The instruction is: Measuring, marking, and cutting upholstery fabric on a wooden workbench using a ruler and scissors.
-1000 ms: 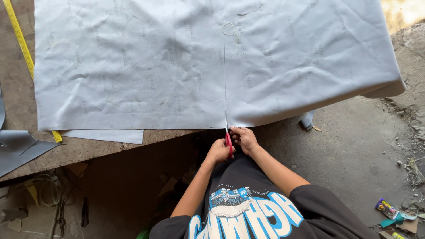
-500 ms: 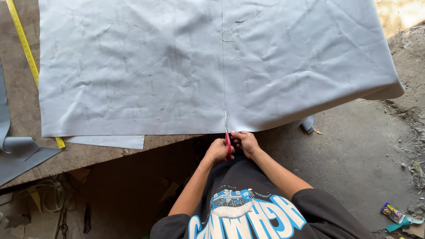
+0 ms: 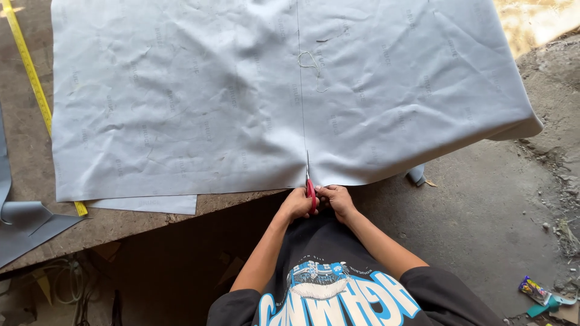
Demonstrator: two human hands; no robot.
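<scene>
cloth: big pale grey sheet [image 3: 181, 102] spread flat on the bench [image 3: 151, 214]; near edge hangs just past the bench front, so the blades can get under it.
line: thin straight mark [image 3: 300, 90] runs away from the person down the middle of the sheet; the blades sit right on it.
scissors: red-handled [image 3: 310, 192], tips entered at the near edge, pointing straight along the line.
right hand: [image 3: 338, 200] grip closed round the scissor handles.
left hand: [image 3: 296, 204] touching the handles from the other side; can't tell if it also pinches the cloth.
edges: right corner [image 3: 519, 124] overhangs the bench end and droops toward the floor [image 3: 471, 229].
room: yellow tape measure [image 3: 30, 72] along the left edge, grey offcut [image 3: 27, 220] beside it, both well apart from the line. Cloth ahead of the tips lies open, lightly creased.
</scene>
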